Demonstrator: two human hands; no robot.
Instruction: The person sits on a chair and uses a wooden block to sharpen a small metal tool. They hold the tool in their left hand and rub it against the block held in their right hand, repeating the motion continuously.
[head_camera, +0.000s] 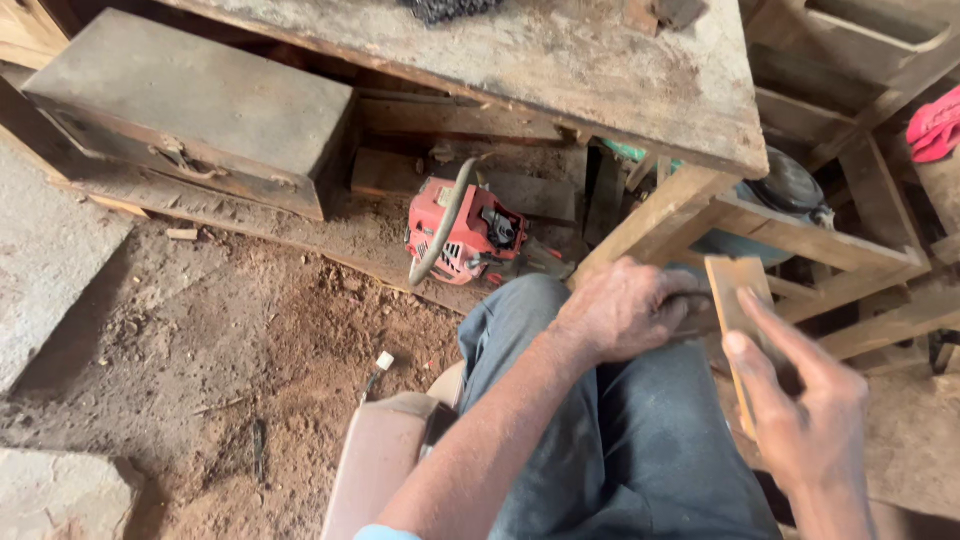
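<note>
Seated person's right hand (810, 420) pinches a thin wood strip (738, 330) above the lap, beyond the counter (600, 70) corner; left hand (625, 310) closes on something hidden against it, which could slip and nick the fingers.

The left hand (625, 310) covers whatever it grips, so the thing cannot be told, and the right hand (810, 410) hides the lower part of the wood strip (735, 300). The picture's top edge cuts off the dark thing (450, 8) on the workbench (560, 60), and the right edge cuts the red cloth (935, 128). The bench leg (650, 220) hides much of the blue pot (780, 195).
</note>
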